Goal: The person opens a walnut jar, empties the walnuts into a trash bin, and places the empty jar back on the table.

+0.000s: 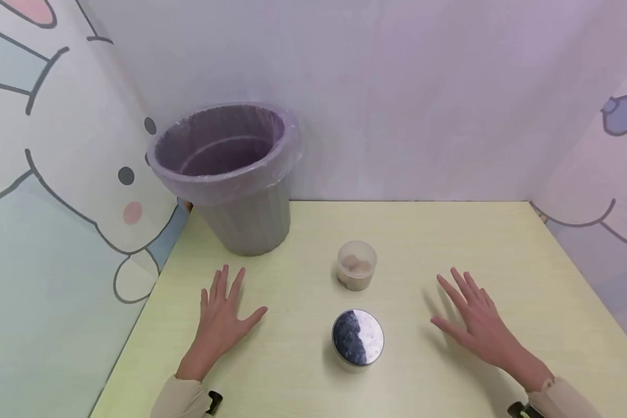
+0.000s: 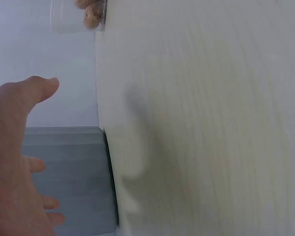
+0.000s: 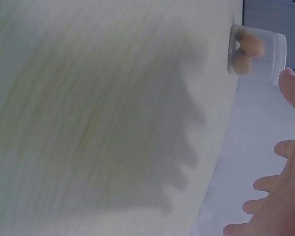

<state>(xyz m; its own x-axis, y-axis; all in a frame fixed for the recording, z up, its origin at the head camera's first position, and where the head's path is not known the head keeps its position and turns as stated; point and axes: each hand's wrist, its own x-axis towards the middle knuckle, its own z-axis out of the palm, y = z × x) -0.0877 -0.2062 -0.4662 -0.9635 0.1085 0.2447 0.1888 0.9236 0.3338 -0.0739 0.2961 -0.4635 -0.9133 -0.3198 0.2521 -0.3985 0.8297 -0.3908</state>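
While a pale-yellow, wood-grained table (image 1: 423,244) bears a round grey plastic bin (image 1: 244,223) at eleven o'clock, the bare left hand (image 1: 220,322) at nine and right hand (image 1: 478,328) at three hover with fingers spread. Between them stands a round, silver-lidded container (image 1: 357,338), and at twelve o'clock from it a clear plastic jar (image 1: 356,281) holds brown lumps (image 3: 251,46), perhaps walnuts.

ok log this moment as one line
left hand: spread, empty | right hand: spread, empty | clear jar: upright, walnut-like nuts inside | silver-topped cylinder: between hands | lined bin: back left
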